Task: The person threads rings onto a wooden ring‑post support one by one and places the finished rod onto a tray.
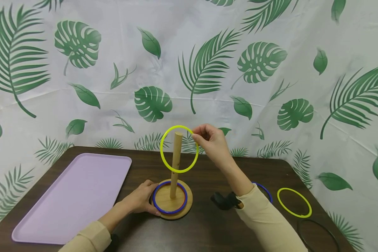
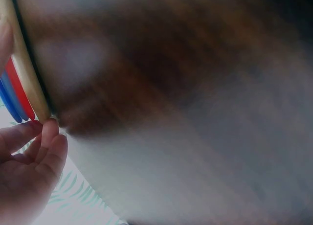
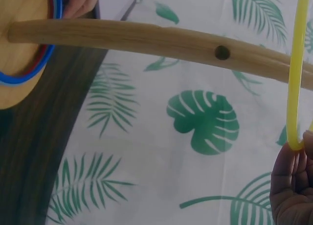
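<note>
One yellow ring at the top of the peg

One yellow ring (image 1: 179, 149) is hanging nearly upright, its open face turned toward the camera, around the top of the wooden peg (image 1: 175, 161), whose long axis is standing vertical. The right hand (image 1: 211, 142) is pinching the ring's right edge. The left hand (image 1: 140, 199) is holding the round base (image 1: 187, 206) with curled fingers, beside the blue ring (image 1: 170, 197) lying flat on it. No writing is showing.
</note>
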`<state>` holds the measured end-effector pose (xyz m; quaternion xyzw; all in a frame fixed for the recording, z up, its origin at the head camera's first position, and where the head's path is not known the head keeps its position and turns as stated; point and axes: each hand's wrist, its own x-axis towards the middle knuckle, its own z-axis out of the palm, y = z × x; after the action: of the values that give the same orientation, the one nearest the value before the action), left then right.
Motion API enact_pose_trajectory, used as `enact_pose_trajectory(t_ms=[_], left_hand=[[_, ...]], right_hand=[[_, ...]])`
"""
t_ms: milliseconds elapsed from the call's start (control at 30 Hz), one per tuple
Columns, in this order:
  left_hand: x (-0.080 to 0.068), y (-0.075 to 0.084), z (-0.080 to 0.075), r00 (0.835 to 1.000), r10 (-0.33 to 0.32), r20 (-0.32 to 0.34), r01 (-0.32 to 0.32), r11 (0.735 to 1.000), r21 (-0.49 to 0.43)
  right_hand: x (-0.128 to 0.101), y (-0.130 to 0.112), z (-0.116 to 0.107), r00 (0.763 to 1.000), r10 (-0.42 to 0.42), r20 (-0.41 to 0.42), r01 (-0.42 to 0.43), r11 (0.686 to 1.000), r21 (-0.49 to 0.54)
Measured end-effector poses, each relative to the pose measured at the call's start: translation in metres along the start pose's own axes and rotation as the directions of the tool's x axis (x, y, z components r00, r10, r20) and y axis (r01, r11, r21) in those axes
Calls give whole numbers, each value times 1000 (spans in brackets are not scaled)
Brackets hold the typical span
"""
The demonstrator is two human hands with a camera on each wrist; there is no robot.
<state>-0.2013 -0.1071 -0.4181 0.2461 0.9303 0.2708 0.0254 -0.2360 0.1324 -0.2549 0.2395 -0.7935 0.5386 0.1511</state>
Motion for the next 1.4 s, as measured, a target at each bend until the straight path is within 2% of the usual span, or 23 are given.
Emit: enact_pose_trajectory(t_ms=[200,367,567,733,900,1133,1400], left_hand=[[0,0,1,1000,-22,11,22,1000,-13],[1,0,1,999,-40,15,40,999,-22],[1,1,-2,1000,-22,15,22,1000,-16],[1,0,-3,1000,1,-3,-1,1000,7],[1,-1,-2,1000,12,-10,-12,1000,13],[2,-2,-1,1000,16,0,-16,1000,0],[1,-2,0,1000,23,-2,-23,1000,-1]], right_hand=[[0,13,7,1000,14,-6,-14,999,-32],[-5,27,15,998,58,-4,-58,996,-68],[-20,54,29,994,112,11,-109,983,-149],[-38,81,43,982,181,58,-164,962,-220],[-52,98,54,970,208,124,-171,950,-260],[-59,109,63,958,225,178,-163,937,-309],[-60,114,70,947,262,187,-194,928,-317]])
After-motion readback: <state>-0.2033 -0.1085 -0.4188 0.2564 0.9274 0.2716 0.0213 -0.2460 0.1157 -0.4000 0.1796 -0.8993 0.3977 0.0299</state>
